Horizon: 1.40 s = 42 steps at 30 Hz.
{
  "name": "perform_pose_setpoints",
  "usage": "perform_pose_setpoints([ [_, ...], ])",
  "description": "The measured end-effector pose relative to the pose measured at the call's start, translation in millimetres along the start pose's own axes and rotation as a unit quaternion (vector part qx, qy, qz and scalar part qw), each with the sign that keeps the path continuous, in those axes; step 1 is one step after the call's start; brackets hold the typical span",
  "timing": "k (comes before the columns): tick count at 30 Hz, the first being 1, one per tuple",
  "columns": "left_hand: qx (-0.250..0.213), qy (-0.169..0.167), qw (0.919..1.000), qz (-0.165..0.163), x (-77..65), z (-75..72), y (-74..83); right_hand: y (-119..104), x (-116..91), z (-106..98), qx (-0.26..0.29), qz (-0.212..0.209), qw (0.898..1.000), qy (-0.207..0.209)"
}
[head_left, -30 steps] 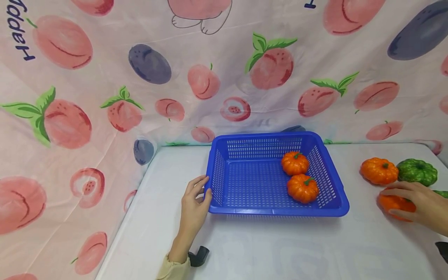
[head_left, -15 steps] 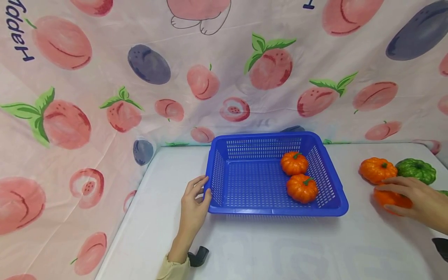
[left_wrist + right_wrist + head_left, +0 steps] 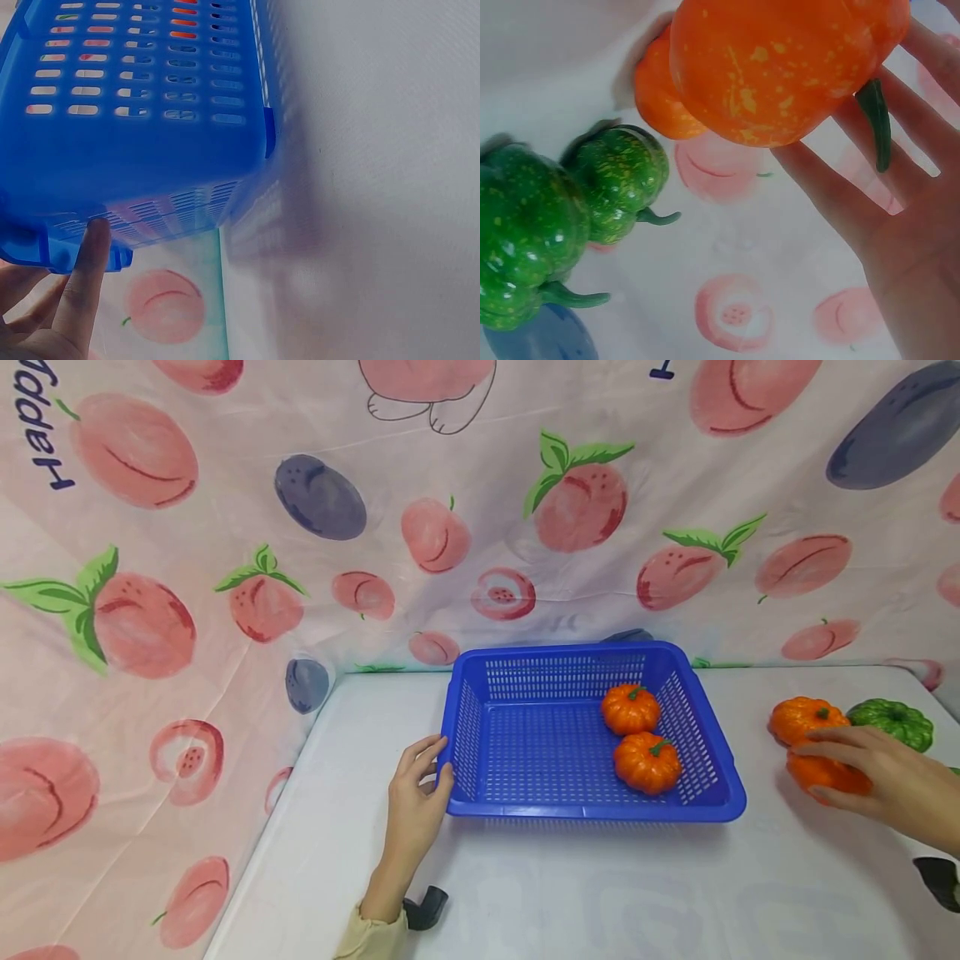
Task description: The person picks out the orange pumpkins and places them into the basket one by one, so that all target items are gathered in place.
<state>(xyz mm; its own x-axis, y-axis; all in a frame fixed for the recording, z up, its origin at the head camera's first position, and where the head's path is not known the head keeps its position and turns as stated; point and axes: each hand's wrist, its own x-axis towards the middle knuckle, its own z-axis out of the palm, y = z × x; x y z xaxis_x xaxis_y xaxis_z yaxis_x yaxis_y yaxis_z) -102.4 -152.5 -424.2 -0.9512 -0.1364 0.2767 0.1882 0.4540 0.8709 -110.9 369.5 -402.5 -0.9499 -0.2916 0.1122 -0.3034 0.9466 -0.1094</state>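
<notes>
My right hand (image 3: 896,781) holds an orange pumpkin (image 3: 828,777) from above, fingers spread around it. In the right wrist view this pumpkin (image 3: 772,67) fills the top, its green stem pointing toward the palm. Behind it in the head view sit another orange pumpkin (image 3: 804,720) and a green pumpkin (image 3: 896,720). A blue plastic basket (image 3: 577,812) stands mid-table with two small orange pumpkins inside, at its right end. My left hand (image 3: 416,793) rests against the basket's left rim from outside. In the left wrist view, a straight finger (image 3: 84,281) touches the basket's outer wall.
Two green pumpkins show in the right wrist view, a larger one (image 3: 525,232) and a smaller one (image 3: 619,184). A white cloth (image 3: 570,893) covers the table. Behind and to the left hangs a peach-print curtain (image 3: 450,460).
My right hand has shifted left and slightly away from me, carrying the orange pumpkin with it. The left hand and the basket have stayed in place.
</notes>
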Motion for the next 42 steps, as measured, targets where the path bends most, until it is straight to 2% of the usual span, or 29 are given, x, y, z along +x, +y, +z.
perform_pose_setpoints([
  [7, 0.003, 0.001, 1.0, -0.004, -0.3, -0.1, 0.3, -8, 4, -6, -0.013, -0.012, 1.0, 0.017],
  [15, 0.0, 0.0, 1.0, -0.004, 0.0, 0.0, 0.2, -17, 9, -11, -0.018, 0.0, 1.0, -0.001],
  [30, 0.002, 0.0, 1.0, -0.004, 0.4, 0.1, -0.1, -35, 19, -25, -0.002, -0.028, 0.999, 0.046],
  [42, 0.01, 0.001, 0.9999, -0.002, 0.2, 0.3, -0.5, -45, 28, -34, 0.003, -0.027, 0.998, 0.05],
])
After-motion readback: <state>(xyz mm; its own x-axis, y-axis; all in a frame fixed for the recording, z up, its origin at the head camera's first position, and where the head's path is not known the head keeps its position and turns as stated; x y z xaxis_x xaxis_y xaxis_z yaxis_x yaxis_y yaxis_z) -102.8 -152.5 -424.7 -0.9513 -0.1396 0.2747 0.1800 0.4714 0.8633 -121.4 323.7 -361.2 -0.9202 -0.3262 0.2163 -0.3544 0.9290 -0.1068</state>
